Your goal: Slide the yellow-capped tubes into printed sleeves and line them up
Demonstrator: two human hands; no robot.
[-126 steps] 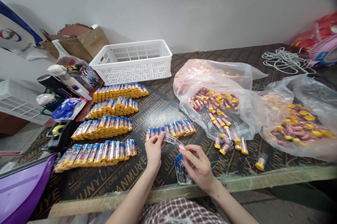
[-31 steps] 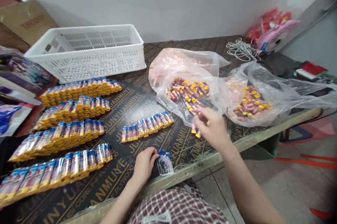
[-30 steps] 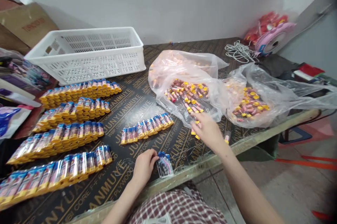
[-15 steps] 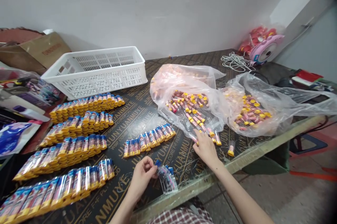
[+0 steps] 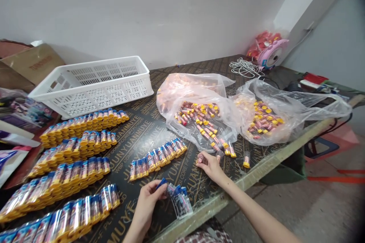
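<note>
My left hand point(image 5: 151, 197) is closed on a clear packet with a blue top point(image 5: 161, 183), near the table's front edge. Beside it lies a small pile of clear blue-topped packets point(image 5: 181, 201). My right hand point(image 5: 209, 167) pinches a small tube point(image 5: 200, 158) above the dark table. Just beyond that hand, yellow-capped tubes point(image 5: 209, 132) spill out of an open plastic bag point(image 5: 182, 91). A row of filled blue-and-yellow packets point(image 5: 158, 157) lies between the bag and my left hand.
Stacked rows of filled packets point(image 5: 76, 174) cover the left side. Behind them is a white basket point(image 5: 97, 91). A second bag of tubes point(image 5: 264, 119) lies to the right, with a coiled white cord point(image 5: 245, 68) and pink fan point(image 5: 272, 56) farther back.
My right hand has drawn back from the spilled tubes toward my left hand, now with a tube. My left hand has lifted a packet from the pile. The view has shifted slightly.
</note>
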